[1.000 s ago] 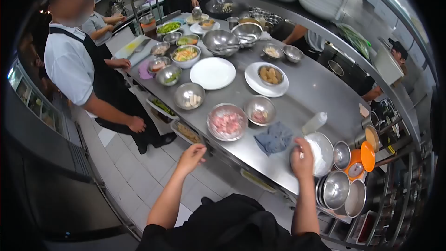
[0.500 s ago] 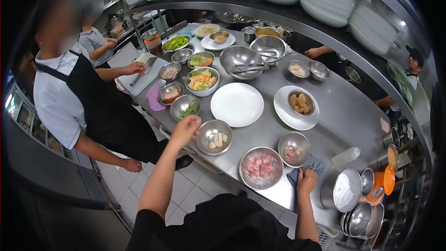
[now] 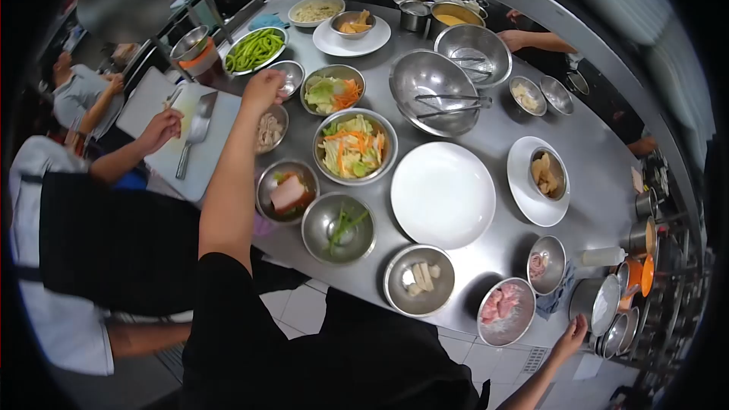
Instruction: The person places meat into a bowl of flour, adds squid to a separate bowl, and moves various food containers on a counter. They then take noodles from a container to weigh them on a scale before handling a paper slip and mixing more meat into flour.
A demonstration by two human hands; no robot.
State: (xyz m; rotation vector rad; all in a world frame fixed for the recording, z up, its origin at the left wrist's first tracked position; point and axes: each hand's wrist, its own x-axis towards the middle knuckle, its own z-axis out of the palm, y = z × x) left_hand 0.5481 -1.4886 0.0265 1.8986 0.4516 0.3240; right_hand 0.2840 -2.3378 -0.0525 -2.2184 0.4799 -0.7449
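Observation:
My left hand (image 3: pixel 263 91) reaches over the counter to a small steel bowl (image 3: pixel 291 74). Its bent fingers are drawn together at the bowl's near left rim; what they grip is hidden. Under my left forearm is a steel bowl of pale chopped pieces (image 3: pixel 269 130). A bowl with a pinkish meat block (image 3: pixel 288 193) and one with green stalks (image 3: pixel 345 228) lie nearer me. My right hand (image 3: pixel 571 336) hangs by the counter's front edge, fingers loosely bent and apart, nothing visible in them. A dark blue cloth (image 3: pixel 548 304) and a pot of white powder (image 3: pixel 598 305) are close to it.
A co-worker's hand (image 3: pixel 161 130) is beside a cleaver (image 3: pixel 199 121) on a white cutting board (image 3: pixel 156 153). Mid-counter are a white plate (image 3: pixel 443 196) and a large steel bowl with tongs (image 3: pixel 425 80). A bowl of raw meat (image 3: pixel 504 311) sits near the front edge.
My left hand has moved forward and left, from above the near bowls to the small steel bowl. My right hand has come away from the blue cloth. The view has shifted left.

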